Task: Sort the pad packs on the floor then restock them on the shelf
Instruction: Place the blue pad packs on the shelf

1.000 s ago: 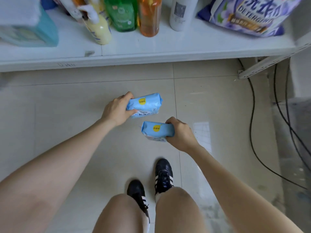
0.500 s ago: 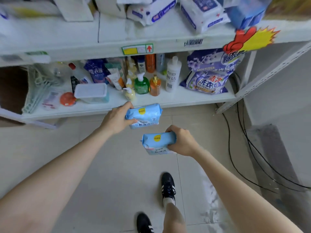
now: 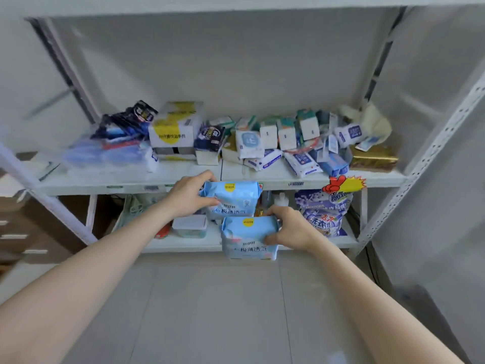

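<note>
Hands: left (image 3: 187,197), right (image 3: 291,228) | grip soft, crinkly blue pad packs (image 3: 232,199)

Hidden or unclear, as I see it: left stack (image 3: 115,145) on shelf (image 3: 131,179), motion-blurred, unreadable; bottles (image 3: 280,199) behind upper pack (image 3: 232,199), mostly covered; both forearms cut by bottom edge; small-pack (image 3: 270,132) labels too small to read.
</note>
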A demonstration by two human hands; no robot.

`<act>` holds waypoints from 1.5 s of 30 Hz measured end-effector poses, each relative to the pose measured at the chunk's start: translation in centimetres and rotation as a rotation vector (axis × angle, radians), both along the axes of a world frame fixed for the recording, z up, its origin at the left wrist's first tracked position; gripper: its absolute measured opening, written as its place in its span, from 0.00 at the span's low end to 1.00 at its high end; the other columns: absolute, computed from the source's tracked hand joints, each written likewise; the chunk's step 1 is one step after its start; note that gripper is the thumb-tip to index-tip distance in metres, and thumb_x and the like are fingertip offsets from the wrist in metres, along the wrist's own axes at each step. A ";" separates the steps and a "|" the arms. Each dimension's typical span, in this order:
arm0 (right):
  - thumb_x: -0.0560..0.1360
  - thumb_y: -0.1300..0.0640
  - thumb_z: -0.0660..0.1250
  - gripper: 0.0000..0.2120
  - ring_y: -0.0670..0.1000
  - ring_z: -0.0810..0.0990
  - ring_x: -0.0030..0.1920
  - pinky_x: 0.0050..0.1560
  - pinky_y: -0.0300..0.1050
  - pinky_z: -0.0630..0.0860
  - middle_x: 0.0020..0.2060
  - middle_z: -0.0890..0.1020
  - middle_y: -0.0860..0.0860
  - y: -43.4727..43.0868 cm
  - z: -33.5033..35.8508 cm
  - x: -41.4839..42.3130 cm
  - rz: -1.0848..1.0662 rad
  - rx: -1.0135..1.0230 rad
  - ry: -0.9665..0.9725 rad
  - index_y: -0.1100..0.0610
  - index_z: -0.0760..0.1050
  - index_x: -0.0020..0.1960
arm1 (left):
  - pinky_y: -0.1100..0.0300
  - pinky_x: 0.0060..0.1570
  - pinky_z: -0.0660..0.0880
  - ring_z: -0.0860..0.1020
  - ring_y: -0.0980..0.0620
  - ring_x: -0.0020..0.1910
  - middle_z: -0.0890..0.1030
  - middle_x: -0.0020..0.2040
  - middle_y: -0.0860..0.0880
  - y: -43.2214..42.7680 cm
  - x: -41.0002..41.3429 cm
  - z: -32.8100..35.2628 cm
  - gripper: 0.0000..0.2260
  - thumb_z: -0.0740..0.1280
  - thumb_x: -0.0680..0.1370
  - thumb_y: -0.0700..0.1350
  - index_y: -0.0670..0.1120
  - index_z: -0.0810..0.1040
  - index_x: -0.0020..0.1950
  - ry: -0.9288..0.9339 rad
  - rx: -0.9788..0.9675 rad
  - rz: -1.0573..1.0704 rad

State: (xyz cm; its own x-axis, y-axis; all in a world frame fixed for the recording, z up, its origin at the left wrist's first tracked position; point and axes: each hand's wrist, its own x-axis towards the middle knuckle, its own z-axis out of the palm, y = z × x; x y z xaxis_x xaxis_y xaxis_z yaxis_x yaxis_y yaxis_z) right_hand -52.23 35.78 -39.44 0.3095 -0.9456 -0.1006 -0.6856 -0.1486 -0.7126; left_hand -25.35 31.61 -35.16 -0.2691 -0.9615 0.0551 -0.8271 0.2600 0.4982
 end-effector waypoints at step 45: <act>0.65 0.67 0.77 0.17 0.55 0.85 0.44 0.42 0.50 0.83 0.47 0.83 0.57 -13.9 36.7 14.4 0.157 -0.380 -0.346 0.60 0.76 0.51 | 0.72 0.29 0.67 0.77 0.62 0.37 0.82 0.42 0.57 -8.6 15.4 40.2 0.14 0.78 0.69 0.49 0.54 0.73 0.44 0.106 -0.548 0.057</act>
State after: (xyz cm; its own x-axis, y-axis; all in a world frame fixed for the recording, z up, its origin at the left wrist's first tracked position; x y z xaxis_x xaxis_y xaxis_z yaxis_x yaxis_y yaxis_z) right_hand -37.80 21.85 -2.70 0.4048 -0.8348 0.3731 -0.3685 -0.5224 -0.7690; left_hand -9.94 23.02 5.00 -0.1832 -0.7973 0.5751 -0.8003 0.4607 0.3837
